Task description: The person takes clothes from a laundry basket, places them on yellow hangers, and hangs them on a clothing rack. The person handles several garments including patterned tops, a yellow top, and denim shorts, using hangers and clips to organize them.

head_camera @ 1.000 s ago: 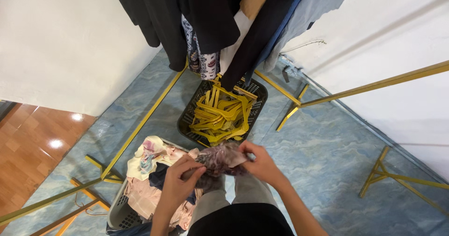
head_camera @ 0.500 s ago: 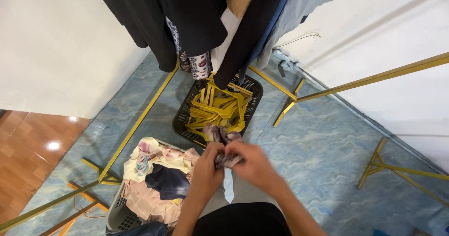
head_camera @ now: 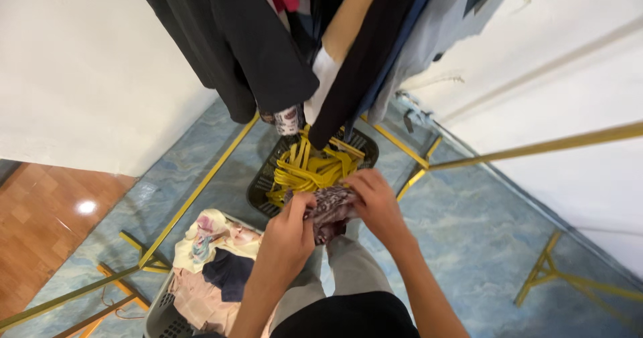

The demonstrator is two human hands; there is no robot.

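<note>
I have a small patterned garment (head_camera: 331,207), dark with pale maroon and grey print, bunched between both hands just above my knees. My left hand (head_camera: 288,234) is clenched on its near left edge, fingers curled into the cloth. My right hand (head_camera: 375,201) grips the far right edge, thumb on top and fingers folded over the fabric. The two hands sit close together, with the cloth crumpled between them; I cannot make out what kind of garment it is, since it is too scrunched up.

Just beyond the hands, on the blue marbled floor (head_camera: 482,244), stands a dark basket (head_camera: 268,184) full of yellow hangers (head_camera: 311,167). To my lower left is a grey laundry basket (head_camera: 164,311) holding a heap of clothes (head_camera: 214,264) in pale yellow, pink and navy. Above the hanger basket hang dark garments (head_camera: 248,43) from a rack, with a white piece and a blue piece among them. Yellow rack bars (head_camera: 536,147) cross the floor and the right side, next to the white wall (head_camera: 80,77).
</note>
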